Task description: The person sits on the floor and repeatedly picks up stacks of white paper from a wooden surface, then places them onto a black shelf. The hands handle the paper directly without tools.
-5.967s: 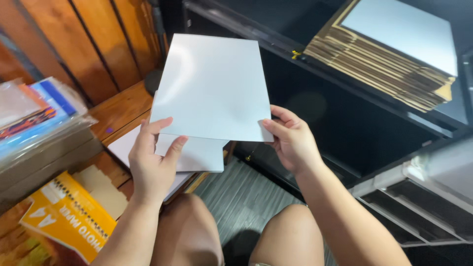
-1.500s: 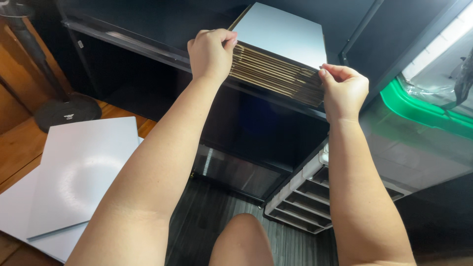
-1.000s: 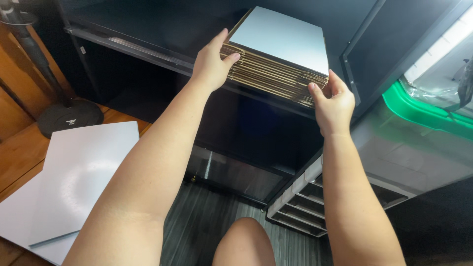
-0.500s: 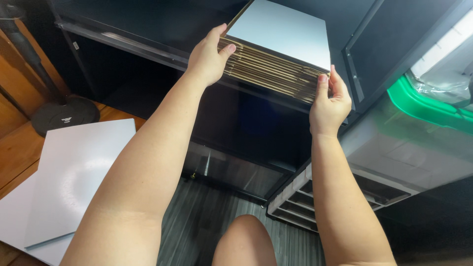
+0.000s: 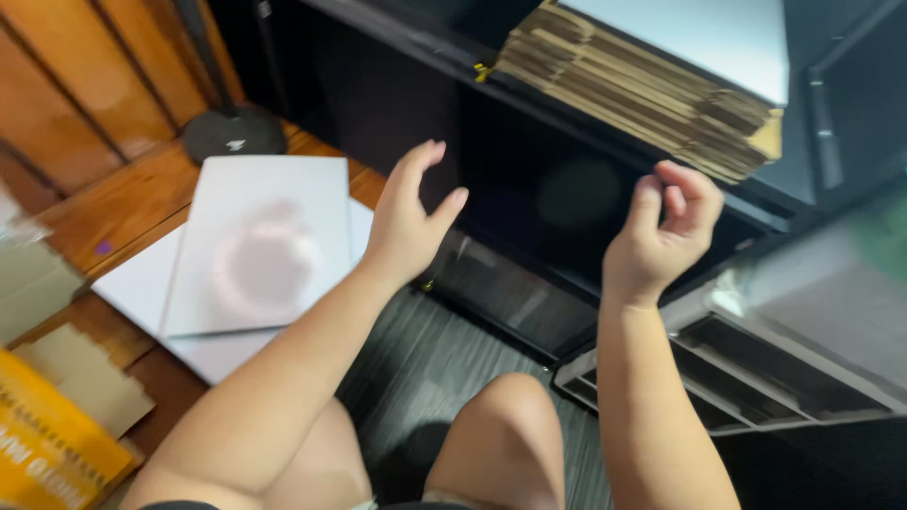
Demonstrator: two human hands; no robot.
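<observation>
My left hand (image 5: pixel 408 215) hangs in the air with fingers spread and nothing in it, just right of a white sheet (image 5: pixel 260 244) lying on a lower wooden surface. My right hand (image 5: pixel 663 229) is raised, its fingers loosely curled, empty, below the front edge of a stack of flat brown cardboard (image 5: pixel 652 90) on a black shelf. A pale glossy board (image 5: pixel 709 33) tops that stack. Neither hand touches the stack or the sheets.
A second white sheet (image 5: pixel 142 283) lies under the first. A black round stand base (image 5: pixel 234 132) sits behind them. A yellow paper pack (image 5: pixel 47 453) and brown card pieces (image 5: pixel 90 378) lie at the lower left. Grey slotted trays (image 5: pixel 756 378) stand at the right; my knees (image 5: pixel 501 444) are below.
Both hands have let go of the cardboard stack and dropped away from it. The view has swung left and down, so the white sheets are nearer the middle.
</observation>
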